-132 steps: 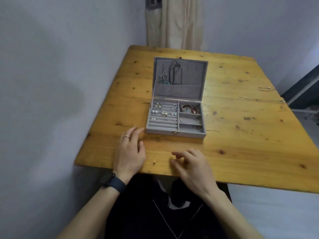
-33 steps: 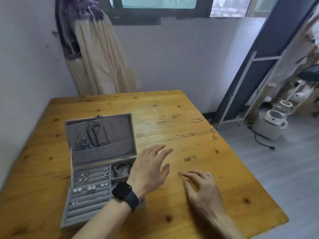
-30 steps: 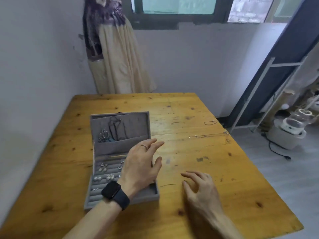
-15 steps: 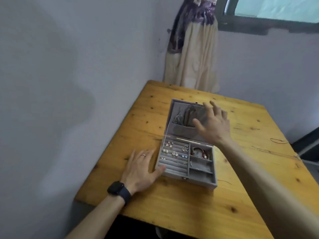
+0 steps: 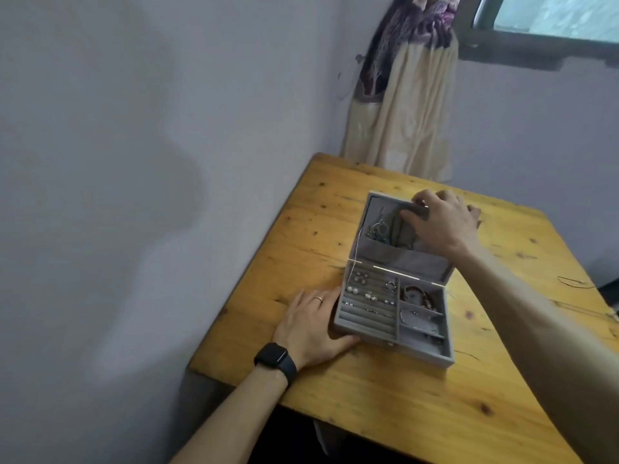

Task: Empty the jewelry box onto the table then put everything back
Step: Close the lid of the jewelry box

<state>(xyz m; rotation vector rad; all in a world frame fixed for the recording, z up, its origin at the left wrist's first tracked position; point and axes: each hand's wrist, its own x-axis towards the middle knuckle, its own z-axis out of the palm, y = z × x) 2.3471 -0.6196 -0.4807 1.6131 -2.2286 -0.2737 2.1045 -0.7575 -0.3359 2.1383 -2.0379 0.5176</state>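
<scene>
The grey velvet jewelry box stands open on the wooden table, its lid propped up. Several earrings sit in the ring rolls at left. A red bracelet lies in a right compartment. Necklaces and pendants hang inside the lid. My left hand lies flat on the table, fingers and thumb against the box's left front corner. My right hand reaches over the lid's top edge and pinches a grey flap on its inner side.
A wall runs close along the table's left edge. A tied curtain hangs behind the far corner, under a window. A thin dark cord lies on the table at far right.
My right hand has moved up from in front of the lid to its top edge and curled its fingers on the flap. My left hand stays beside the box.
</scene>
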